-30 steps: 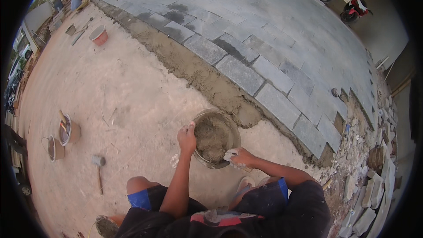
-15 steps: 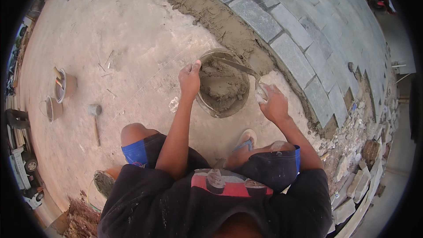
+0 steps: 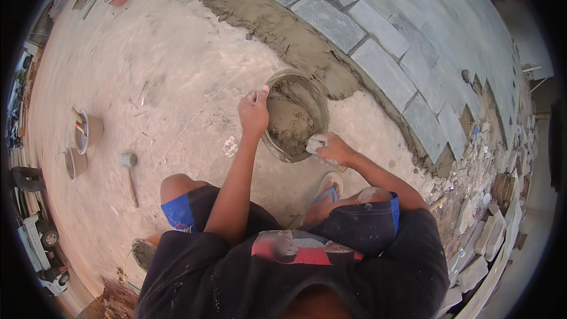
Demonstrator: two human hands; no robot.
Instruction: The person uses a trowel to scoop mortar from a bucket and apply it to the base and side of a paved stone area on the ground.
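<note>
Grey paving (image 3: 378,74) borders pale ground (image 3: 189,77); left hand (image 3: 253,113) grips bucket (image 3: 322,108), right hand (image 3: 332,149) clenched

Soft, diffuse daylight leaves only faint shadows on the pale ground (image 3: 183,53); fisheye distortion curves the paving (image 3: 381,74) toward blackened corners.

No words or numbers can be read. A small pale mark (image 3: 185,227), possibly lettering, stands on the bright blue fabric hem band (image 3: 177,210) of the person's dark cloth shorts (image 3: 348,220), on the left leg; it is too small to make out. The black fabric shirt (image 3: 236,280) bears a red, grey and white printed panel (image 3: 310,250), partly blurred, with no legible letters.
</note>
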